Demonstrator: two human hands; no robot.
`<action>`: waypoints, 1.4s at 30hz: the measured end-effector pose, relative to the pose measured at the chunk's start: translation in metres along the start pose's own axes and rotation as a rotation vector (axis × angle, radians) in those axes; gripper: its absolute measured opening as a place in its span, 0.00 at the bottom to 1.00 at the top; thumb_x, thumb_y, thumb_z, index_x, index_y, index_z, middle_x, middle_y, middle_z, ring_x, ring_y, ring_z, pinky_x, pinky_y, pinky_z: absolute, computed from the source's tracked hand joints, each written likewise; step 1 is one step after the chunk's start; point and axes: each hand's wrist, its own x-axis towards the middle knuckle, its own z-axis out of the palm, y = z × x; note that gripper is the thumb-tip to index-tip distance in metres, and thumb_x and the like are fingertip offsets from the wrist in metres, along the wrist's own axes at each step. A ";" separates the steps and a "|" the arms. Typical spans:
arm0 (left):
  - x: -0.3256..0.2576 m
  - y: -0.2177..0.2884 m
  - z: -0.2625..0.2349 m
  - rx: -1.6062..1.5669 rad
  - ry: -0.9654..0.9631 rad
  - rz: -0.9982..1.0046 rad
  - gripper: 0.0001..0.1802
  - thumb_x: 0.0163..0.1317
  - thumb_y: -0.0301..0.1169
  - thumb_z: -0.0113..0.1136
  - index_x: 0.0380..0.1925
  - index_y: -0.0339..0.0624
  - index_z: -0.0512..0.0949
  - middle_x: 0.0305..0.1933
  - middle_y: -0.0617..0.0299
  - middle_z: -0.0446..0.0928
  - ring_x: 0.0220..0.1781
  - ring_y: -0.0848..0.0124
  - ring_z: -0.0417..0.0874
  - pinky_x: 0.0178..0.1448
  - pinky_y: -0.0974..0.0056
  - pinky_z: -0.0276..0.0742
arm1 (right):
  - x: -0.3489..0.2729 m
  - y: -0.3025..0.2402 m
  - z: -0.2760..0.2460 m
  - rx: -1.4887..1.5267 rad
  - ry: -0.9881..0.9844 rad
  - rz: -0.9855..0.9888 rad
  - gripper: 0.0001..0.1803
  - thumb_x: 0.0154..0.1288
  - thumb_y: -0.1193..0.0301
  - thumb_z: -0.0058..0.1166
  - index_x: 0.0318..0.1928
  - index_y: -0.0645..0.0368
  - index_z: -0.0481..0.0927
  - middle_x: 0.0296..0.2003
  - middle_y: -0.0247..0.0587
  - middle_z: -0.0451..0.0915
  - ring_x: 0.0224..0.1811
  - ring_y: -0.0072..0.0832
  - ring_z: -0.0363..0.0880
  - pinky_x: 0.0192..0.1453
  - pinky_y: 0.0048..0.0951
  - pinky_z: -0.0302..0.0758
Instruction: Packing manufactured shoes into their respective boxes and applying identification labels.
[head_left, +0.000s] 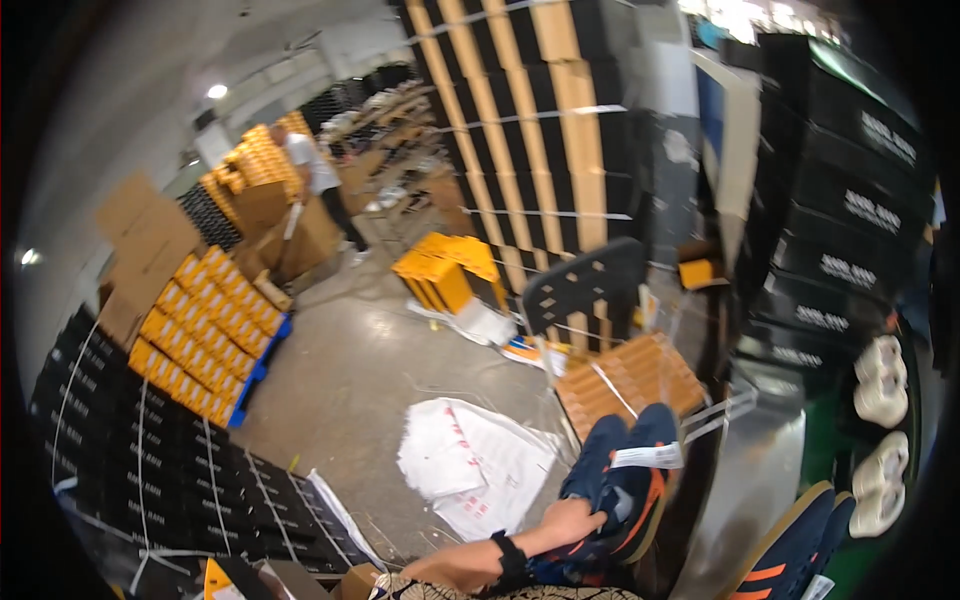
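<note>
Reaching in from the lower edge, my left hand [572, 524] is closed on a pair of navy sneakers [603, 462] with orange stripes. A white label strip [645, 456] lies across one of them. A dark band circles the wrist of that arm. The sneakers are held beside a metal-edged bench [745, 490]. Another navy pair with orange stripes [790, 550] stands at the lower right. My right hand does not show.
White shoes [880, 380] sit on a green surface at the right, below stacked black boxes [840, 210]. A folding chair [585, 285] stands ahead. White sacking [475, 465] lies on the floor. Strapped black boxes [150, 470] and yellow boxes [205, 340] flank the left. A person [315, 175] stands far off.
</note>
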 end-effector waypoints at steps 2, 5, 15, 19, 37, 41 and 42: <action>-0.017 -0.043 -0.011 -0.134 0.105 -0.194 0.30 0.51 0.54 0.47 0.26 0.33 0.80 0.31 0.41 0.78 0.38 0.48 0.80 0.44 0.53 0.74 | -0.004 -0.101 0.014 0.352 -0.043 -0.028 0.12 0.62 0.71 0.49 0.37 0.72 0.77 0.36 0.53 0.78 0.38 0.39 0.73 0.48 0.36 0.70; -0.036 -0.089 -0.031 -0.346 0.202 -0.444 0.31 0.50 0.54 0.47 0.28 0.33 0.81 0.33 0.41 0.78 0.40 0.49 0.80 0.46 0.54 0.73 | 0.004 -0.181 0.024 0.655 -0.125 -0.066 0.12 0.59 0.72 0.52 0.38 0.70 0.77 0.36 0.52 0.79 0.39 0.38 0.73 0.48 0.35 0.69; -0.067 -0.265 -0.038 -0.846 0.572 -0.846 0.33 0.51 0.51 0.51 0.35 0.23 0.77 0.42 0.34 0.75 0.48 0.46 0.77 0.54 0.56 0.68 | -0.024 -0.385 0.106 0.740 -0.490 -0.231 0.11 0.56 0.75 0.56 0.38 0.69 0.77 0.35 0.47 0.78 0.40 0.33 0.72 0.48 0.32 0.68; -0.076 -0.333 -0.056 -0.943 0.630 -1.008 0.32 0.52 0.51 0.53 0.35 0.24 0.78 0.43 0.35 0.76 0.50 0.47 0.76 0.55 0.57 0.69 | -0.049 -0.488 0.158 0.601 -0.548 -0.549 0.05 0.53 0.80 0.52 0.33 0.67 0.75 0.31 0.42 0.75 0.37 0.32 0.70 0.46 0.29 0.67; -0.088 -0.482 -0.069 -1.190 1.030 -1.084 0.27 0.64 0.45 0.45 0.30 0.25 0.77 0.27 0.51 0.79 0.27 0.54 0.77 0.32 0.58 0.72 | -0.166 -0.789 0.411 0.393 -1.016 -0.937 0.17 0.35 0.77 0.60 0.33 0.56 0.84 0.26 0.41 0.73 0.31 0.35 0.74 0.37 0.28 0.70; -0.054 -0.558 0.011 -0.627 0.876 -1.215 0.19 0.60 0.42 0.51 0.34 0.34 0.75 0.29 0.46 0.77 0.29 0.52 0.77 0.35 0.53 0.72 | -0.181 -0.864 0.464 0.393 -1.005 -1.002 0.15 0.36 0.74 0.60 0.33 0.55 0.84 0.26 0.42 0.74 0.31 0.38 0.75 0.38 0.31 0.72; -0.052 -0.577 0.026 -0.487 0.834 -1.239 0.17 0.59 0.41 0.53 0.35 0.36 0.74 0.30 0.45 0.76 0.29 0.51 0.77 0.36 0.52 0.72 | -0.183 -0.884 0.478 0.383 -1.007 -1.024 0.15 0.37 0.74 0.59 0.33 0.54 0.84 0.27 0.43 0.75 0.32 0.39 0.75 0.39 0.32 0.72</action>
